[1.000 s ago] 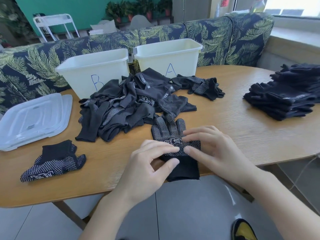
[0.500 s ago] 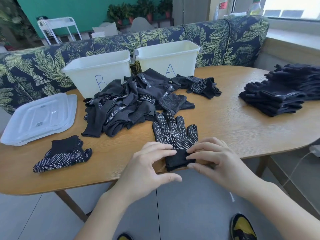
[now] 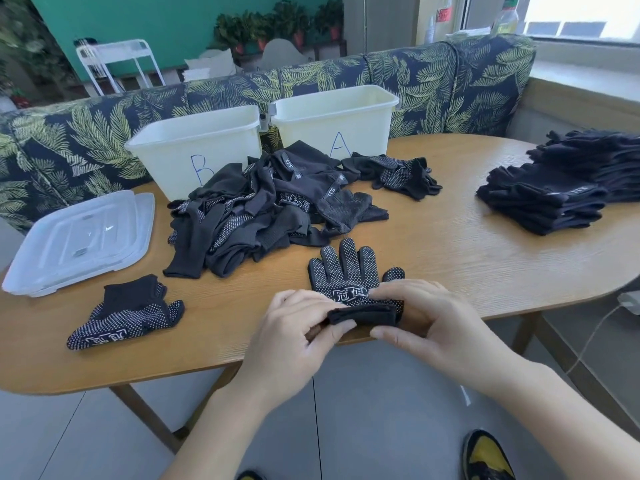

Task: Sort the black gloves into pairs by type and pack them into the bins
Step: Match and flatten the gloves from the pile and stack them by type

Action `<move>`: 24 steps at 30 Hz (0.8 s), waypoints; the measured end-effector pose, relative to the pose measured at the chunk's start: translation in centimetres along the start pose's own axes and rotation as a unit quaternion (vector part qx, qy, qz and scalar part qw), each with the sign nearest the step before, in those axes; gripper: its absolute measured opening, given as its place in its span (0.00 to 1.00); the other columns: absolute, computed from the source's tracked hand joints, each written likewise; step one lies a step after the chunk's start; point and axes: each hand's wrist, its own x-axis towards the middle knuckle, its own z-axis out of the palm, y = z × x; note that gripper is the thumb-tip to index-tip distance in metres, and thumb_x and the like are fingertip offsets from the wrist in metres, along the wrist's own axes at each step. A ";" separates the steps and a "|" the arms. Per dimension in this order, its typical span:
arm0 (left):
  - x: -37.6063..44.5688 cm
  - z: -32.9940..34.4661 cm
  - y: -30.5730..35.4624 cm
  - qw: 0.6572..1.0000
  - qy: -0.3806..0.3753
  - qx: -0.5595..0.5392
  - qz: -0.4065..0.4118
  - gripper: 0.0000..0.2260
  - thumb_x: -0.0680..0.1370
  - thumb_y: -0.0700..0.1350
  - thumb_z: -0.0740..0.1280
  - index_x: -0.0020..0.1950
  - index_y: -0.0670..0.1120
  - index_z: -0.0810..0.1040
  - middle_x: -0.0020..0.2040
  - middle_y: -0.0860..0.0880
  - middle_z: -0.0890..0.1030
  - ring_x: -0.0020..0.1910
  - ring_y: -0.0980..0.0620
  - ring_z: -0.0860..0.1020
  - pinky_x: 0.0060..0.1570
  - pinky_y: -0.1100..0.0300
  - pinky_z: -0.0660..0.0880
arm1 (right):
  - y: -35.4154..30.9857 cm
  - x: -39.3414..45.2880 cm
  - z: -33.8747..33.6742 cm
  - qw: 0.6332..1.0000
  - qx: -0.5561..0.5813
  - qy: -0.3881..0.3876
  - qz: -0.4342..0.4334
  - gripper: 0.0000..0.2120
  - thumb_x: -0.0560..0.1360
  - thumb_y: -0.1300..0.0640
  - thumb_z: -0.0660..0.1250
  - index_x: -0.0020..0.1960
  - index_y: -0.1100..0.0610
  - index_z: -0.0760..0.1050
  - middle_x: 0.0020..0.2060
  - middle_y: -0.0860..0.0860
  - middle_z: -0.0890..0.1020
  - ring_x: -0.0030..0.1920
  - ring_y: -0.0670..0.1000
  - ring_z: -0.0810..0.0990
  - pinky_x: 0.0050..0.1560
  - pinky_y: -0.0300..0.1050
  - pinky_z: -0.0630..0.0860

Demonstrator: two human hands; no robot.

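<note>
Both my left hand [image 3: 294, 336] and right hand [image 3: 426, 318] pinch the dotted glove's [image 3: 349, 271] folded cuff at the table's [image 3: 485, 258] near edge; a heap [image 3: 263, 216] waits unsorted — bins [image 3: 337, 123] look unfilled.

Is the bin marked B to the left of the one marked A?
Yes, the bin marked B stands left of the bin marked A, both behind the heap of gloves.

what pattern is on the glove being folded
Black glove with small white dots and a white logo, clearest in the head view.

Black white-dotted glove [image 3: 349, 271]; cream bins [image 3: 194, 147]
</note>
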 end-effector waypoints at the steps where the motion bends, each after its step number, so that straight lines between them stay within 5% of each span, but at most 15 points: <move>1: 0.0 0.0 0.1 1.000 0.006 -0.007 -0.001 0.15 0.80 0.60 0.65 0.51 0.52 0.86 0.49 0.68 0.79 0.56 0.68 0.75 0.57 0.54 0.70 | 0.2 0.2 0.0 1.000 -0.022 -0.013 -0.013 0.16 0.77 0.38 0.67 0.59 0.45 0.80 0.56 0.36 0.82 0.63 0.38 0.76 0.66 0.44 0.70; 3: 0.1 -0.1 0.2 1.000 0.009 -0.019 -0.008 0.17 0.80 0.62 0.65 0.53 0.52 0.85 0.47 0.66 0.80 0.54 0.68 0.74 0.55 0.56 0.71 | 0.1 0.7 -0.1 0.998 -0.043 -0.023 -0.034 0.07 0.80 0.41 0.65 0.47 0.42 0.77 0.47 0.39 0.82 0.55 0.41 0.78 0.62 0.45 0.71; 5: 0.3 -0.3 0.3 1.000 -0.012 -0.015 -0.020 0.15 0.77 0.63 0.68 0.57 0.55 0.84 0.51 0.63 0.82 0.55 0.65 0.75 0.56 0.58 0.69 | -0.3 1.2 -0.2 0.998 -0.054 -0.003 -0.035 0.14 0.81 0.43 0.64 0.40 0.34 0.64 0.38 0.39 0.74 0.47 0.40 0.75 0.57 0.37 0.69; 8: 0.7 -0.5 0.2 0.998 -0.049 0.009 -0.037 0.16 0.75 0.64 0.68 0.52 0.55 0.85 0.56 0.67 0.80 0.60 0.63 0.73 0.58 0.62 0.64 | -0.6 1.8 -0.3 0.999 -0.051 -0.003 -0.017 0.19 0.82 0.44 0.65 0.38 0.32 0.59 0.33 0.37 0.67 0.40 0.38 0.69 0.49 0.30 0.64; 12: 1.3 -0.4 0.2 0.994 -0.037 -0.014 -0.105 0.23 0.75 0.69 0.64 0.45 0.50 0.85 0.49 0.61 0.78 0.54 0.62 0.72 0.52 0.67 0.65 | -0.3 2.4 -0.6 1.000 -0.008 0.018 0.016 0.17 0.79 0.43 0.67 0.35 0.41 0.65 0.32 0.39 0.72 0.34 0.41 0.70 0.39 0.31 0.65; 17: 3.5 -0.1 0.3 0.986 0.026 -0.038 -0.162 0.13 0.72 0.66 0.69 0.52 0.63 0.81 0.39 0.57 0.82 0.43 0.53 0.80 0.46 0.55 0.76 | 0.5 4.2 -0.4 0.995 0.016 0.055 0.083 0.17 0.77 0.42 0.69 0.38 0.54 0.76 0.32 0.48 0.77 0.35 0.48 0.74 0.41 0.41 0.72; 20: 4.6 -0.1 0.1 0.977 0.032 -0.049 -0.204 0.09 0.75 0.59 0.74 0.53 0.68 0.80 0.40 0.59 0.84 0.40 0.58 0.80 0.44 0.60 0.74 | 1.0 5.4 0.0 0.990 0.023 0.080 0.112 0.15 0.76 0.44 0.71 0.37 0.53 0.77 0.30 0.47 0.76 0.34 0.45 0.73 0.37 0.36 0.69; 24: 5.3 0.1 0.1 0.971 0.045 -0.050 -0.229 0.16 0.75 0.53 0.75 0.62 0.59 0.80 0.39 0.59 0.84 0.40 0.60 0.79 0.40 0.74 0.69 | 1.6 6.6 0.6 0.984 0.043 0.073 0.156 0.15 0.76 0.44 0.72 0.37 0.53 0.78 0.32 0.46 0.77 0.31 0.43 0.71 0.35 0.35 0.67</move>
